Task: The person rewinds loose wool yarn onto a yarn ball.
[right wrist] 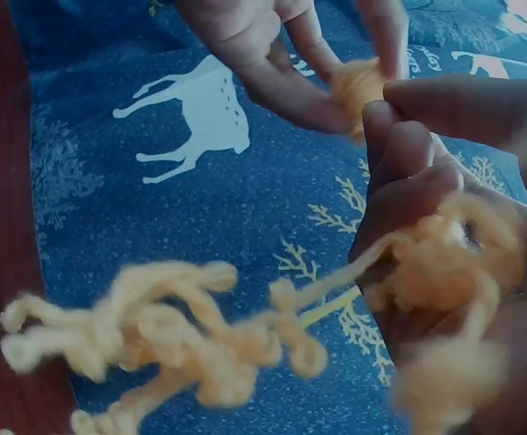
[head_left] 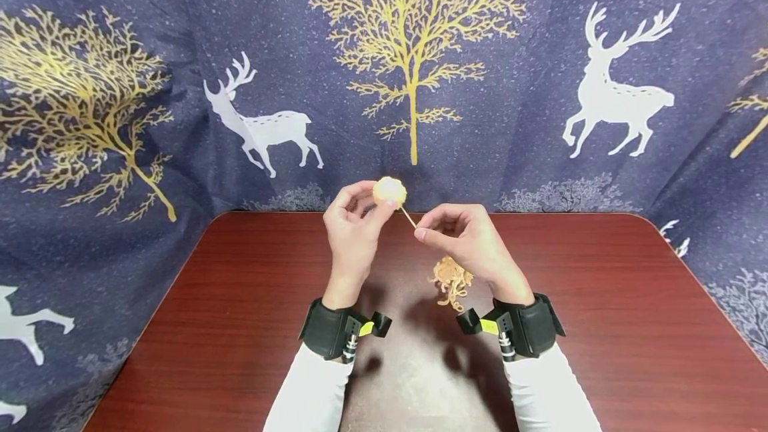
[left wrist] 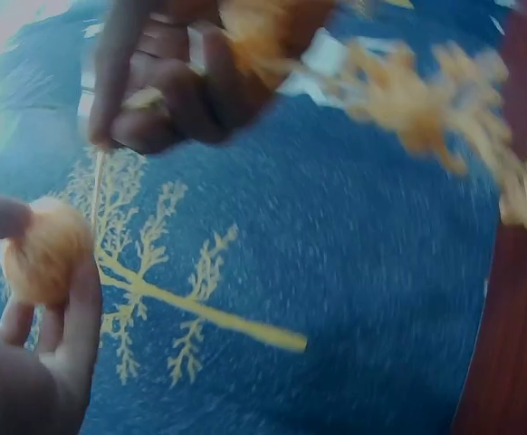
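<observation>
A small pale-yellow ball of yarn (head_left: 390, 192) is held up between the thumb and fingers of my left hand (head_left: 353, 225). From it a short taut yarn strand (head_left: 409, 218) runs to my right hand (head_left: 467, 235), whose thumb and forefinger pinch it. More yarn (right wrist: 445, 263) lies bunched against the right palm in the right wrist view. A curly, tangled length of yarn (head_left: 451, 279) dangles below that hand; the left wrist view shows the same loose yarn (left wrist: 417, 100) blurred. Both hands are raised over the far part of the table.
The dark red-brown table (head_left: 252, 299) has a shiny greyish middle. Behind it hangs a blue cloth (head_left: 384, 139) printed with white deer and golden trees. Each wrist wears a black strap (head_left: 329, 329) with a small camera.
</observation>
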`<state>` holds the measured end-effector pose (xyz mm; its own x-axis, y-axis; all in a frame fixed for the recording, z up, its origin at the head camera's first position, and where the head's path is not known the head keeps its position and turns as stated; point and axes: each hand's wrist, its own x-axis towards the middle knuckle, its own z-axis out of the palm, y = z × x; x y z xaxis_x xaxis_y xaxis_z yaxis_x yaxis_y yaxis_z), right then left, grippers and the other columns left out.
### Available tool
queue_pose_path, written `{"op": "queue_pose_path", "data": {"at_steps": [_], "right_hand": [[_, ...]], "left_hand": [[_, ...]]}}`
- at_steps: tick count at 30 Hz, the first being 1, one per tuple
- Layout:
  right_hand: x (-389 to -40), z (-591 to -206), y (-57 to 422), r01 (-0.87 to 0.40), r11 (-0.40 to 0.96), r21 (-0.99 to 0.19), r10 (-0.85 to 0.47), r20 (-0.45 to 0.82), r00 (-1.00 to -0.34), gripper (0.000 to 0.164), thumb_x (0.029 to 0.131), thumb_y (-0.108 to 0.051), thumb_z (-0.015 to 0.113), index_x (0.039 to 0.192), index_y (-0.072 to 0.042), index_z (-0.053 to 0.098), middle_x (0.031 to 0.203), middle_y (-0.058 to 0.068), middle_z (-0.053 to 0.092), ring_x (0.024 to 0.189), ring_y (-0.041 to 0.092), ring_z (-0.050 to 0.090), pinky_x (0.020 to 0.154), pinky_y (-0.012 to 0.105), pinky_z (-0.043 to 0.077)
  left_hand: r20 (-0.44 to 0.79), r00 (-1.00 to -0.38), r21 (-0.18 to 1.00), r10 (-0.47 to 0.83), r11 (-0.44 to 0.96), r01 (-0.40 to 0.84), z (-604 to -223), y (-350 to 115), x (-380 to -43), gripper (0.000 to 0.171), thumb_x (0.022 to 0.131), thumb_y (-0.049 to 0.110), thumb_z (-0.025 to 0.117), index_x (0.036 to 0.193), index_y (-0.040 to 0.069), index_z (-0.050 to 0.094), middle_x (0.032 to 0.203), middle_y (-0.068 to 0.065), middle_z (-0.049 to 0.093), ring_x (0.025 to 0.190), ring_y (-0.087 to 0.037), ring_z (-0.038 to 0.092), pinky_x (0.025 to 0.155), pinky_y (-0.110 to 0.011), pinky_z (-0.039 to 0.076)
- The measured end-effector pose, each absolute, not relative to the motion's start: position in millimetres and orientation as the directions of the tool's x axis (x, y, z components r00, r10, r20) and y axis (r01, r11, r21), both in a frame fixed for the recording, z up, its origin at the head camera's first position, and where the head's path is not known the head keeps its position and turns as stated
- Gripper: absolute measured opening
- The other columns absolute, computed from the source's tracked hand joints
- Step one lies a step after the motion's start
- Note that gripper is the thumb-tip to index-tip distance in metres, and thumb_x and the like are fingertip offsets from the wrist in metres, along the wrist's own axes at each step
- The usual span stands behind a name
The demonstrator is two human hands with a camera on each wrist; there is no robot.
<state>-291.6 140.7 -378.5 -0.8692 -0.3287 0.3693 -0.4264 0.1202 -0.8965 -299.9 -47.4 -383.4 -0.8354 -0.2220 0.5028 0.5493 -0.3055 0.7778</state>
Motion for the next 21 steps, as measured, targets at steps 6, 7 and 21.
{"op": "queue_pose_path", "data": {"at_steps": [6,7,21], "right_hand": [[-292.0,-378.2,144.3,-0.42,0.142,-0.896,-0.258,0.376,-0.89,0.007,0.087,-0.005,0.078,0.093,-0.003,0.075,0.077,0.004,0.07,0.057,0.014,0.057,0.048,0.023,0.046],[-292.0,-378.1,145.4,-0.415,0.142,-0.899,-0.241,0.375,-0.895,0.007,0.087,-0.006,0.078,0.093,-0.003,0.076,0.077,0.004,0.07,0.055,0.013,0.055,0.046,0.022,0.045],[-290.4,-377.2,146.0,-0.378,-0.018,-0.926,-0.241,0.371,-0.897,0.005,0.088,-0.001,0.075,0.093,0.0,0.073,0.083,0.003,0.07,0.053,0.011,0.055,0.046,0.025,0.049]], "left_hand": [[0.623,-0.781,0.771,-0.045,0.198,0.605,-390.5,-54.3,-299.8,0.034,0.075,-0.002,0.082,0.107,-0.001,0.071,0.101,-0.013,0.065,0.088,-0.021,0.065,0.078,-0.038,0.062],[0.616,-0.787,0.759,0.029,0.245,0.603,-390.8,-56.7,-299.5,0.033,0.074,-0.001,0.082,0.105,0.001,0.072,0.098,-0.01,0.065,0.087,-0.02,0.066,0.077,-0.037,0.062],[0.551,-0.631,0.83,0.546,-0.433,0.351,-382.4,-77.7,-295.3,0.032,0.081,-0.006,0.077,0.111,-0.001,0.068,0.105,-0.01,0.071,0.095,-0.02,0.068,0.082,-0.033,0.06]]}}
